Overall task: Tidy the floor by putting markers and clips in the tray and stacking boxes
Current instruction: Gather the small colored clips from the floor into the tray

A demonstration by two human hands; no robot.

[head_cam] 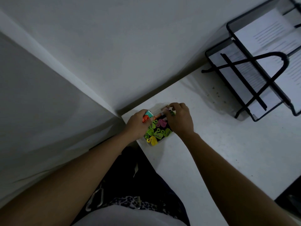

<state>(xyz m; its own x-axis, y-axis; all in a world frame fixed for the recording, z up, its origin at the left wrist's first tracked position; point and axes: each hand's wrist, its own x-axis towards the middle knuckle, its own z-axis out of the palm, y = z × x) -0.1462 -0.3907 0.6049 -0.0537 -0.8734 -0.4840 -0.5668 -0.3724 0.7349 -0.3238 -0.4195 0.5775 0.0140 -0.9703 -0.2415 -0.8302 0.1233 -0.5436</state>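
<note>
Head camera looks down on a dim corner where two pale walls (114,46) meet and a white counter (219,152) pushes its near corner into the angle. A small tray (162,138) sits right at that corner, close to the counter's edge, with bright clips (153,140) in green, yellow and pink heaped on its dark bottom. The left hand (138,124) rests at the tray's left side, its fingers curled round the end of an orange marker (145,119), and a teal box (149,113) shows just beyond the knuckles. The right hand (180,119) hangs over the tray's far rim, fingers bent down tight over small pink and green pieces; whether it grips them I cannot tell. Well apart, at the counter's far right, stands a black mesh paper rack (244,82) holding printed sheets (263,35). Dark clothing and a metal carabiner (97,198) show below the arms
</note>
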